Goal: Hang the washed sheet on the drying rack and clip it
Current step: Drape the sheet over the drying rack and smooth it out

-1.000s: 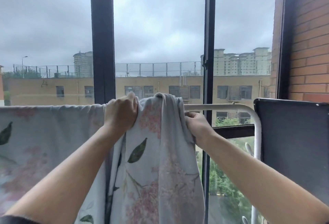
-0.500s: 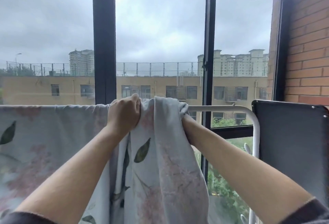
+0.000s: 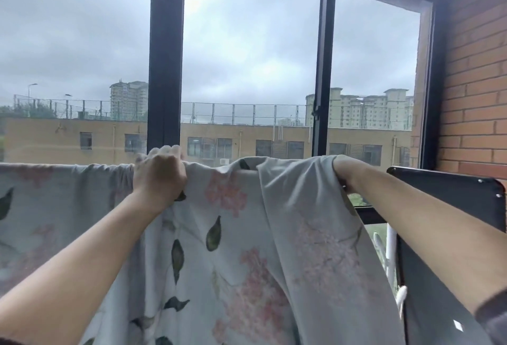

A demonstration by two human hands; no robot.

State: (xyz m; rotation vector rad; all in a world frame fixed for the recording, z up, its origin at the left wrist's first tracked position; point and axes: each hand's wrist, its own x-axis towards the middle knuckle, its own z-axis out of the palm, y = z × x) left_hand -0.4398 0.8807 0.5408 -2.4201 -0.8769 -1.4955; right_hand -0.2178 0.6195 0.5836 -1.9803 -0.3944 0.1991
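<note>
A tall dark-framed window (image 3: 166,56) fills the view ahead, with a brick wall (image 3: 477,84) closing the right side. Below it the floral sheet (image 3: 233,248), pale with pink blossoms and green leaves, hangs draped over the top rail of the drying rack (image 3: 391,248). It lies smooth along the left stretch and is bunched into folds between the two hands. Only a white upright of the rack shows at the right edge, just beside a dark panel (image 3: 444,235). Both bare forearms reach up and forward from the lower corners, spread well apart. The left hand (image 3: 159,172) sits at the rail with its back toward the camera, knuckles up and fingers curled over the top edge, its grip pinching a gathered fold of the fabric. The right hand (image 3: 346,172) is raised to the same height near the rack's right end, but cloth covers it from the wrist on, so whether its grip is closed or spread cannot be told.
</note>
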